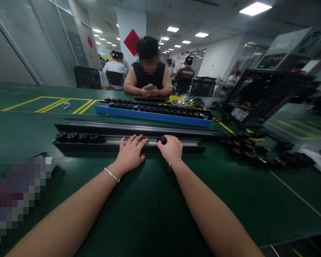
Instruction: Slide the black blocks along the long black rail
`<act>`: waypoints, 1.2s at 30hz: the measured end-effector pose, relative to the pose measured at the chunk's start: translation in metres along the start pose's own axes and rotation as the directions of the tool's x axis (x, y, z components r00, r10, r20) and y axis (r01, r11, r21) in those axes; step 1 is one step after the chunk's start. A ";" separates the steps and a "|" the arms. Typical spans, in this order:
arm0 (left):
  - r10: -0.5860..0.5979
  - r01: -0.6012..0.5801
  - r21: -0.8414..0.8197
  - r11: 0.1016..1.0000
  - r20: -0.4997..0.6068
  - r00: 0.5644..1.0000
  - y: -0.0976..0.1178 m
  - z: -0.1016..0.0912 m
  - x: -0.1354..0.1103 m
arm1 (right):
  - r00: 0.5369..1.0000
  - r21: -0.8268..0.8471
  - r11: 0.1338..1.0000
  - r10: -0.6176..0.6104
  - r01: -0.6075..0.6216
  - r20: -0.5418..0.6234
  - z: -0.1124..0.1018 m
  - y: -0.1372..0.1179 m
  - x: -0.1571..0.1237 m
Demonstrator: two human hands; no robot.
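Observation:
A long black channel (pixel 77 147) with a silvery inner rail lies across the table in front of me. Several small black parts (pixel 82 137) sit in its left end. My left hand (pixel 131 153) rests on the channel's middle, fingers spread and nothing in them. Farther right, my right hand (pixel 172 147) pinches a small round black part (pixel 163 140) at the rail; its underside is hidden, so I cannot tell whether it touches the rail. Just behind lies a second long black channel (pixel 139 127), with no parts visible in it.
Beyond stands a blue channel (pixel 152 115) full of black parts. At right are a heap of black parts (pixel 246 144), a white bag (pixel 317 160) and an open computer case (pixel 256 96). A person (pixel 151 76) opposite holds a phone (pixel 149 87). A blurred-out object (pixel 18 192) lies left.

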State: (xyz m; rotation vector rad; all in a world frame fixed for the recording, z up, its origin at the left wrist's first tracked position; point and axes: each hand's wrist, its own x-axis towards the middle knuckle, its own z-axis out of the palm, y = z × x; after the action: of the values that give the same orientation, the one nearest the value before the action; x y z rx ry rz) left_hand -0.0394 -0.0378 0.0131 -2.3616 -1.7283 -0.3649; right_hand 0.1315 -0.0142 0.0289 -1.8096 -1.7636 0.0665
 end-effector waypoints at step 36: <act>0.011 -0.011 -0.017 1.000 -0.016 1.000 -0.002 0.000 0.000 | 0.998 -0.076 0.996 0.055 -0.054 0.010 -0.020 0.030 0.006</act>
State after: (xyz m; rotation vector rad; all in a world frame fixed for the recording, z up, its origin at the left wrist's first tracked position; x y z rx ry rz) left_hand -0.0410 -0.0373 0.0130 -2.3731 -1.7112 -0.3973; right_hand 0.1677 -0.0142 0.0345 -1.9148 -1.7463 0.0328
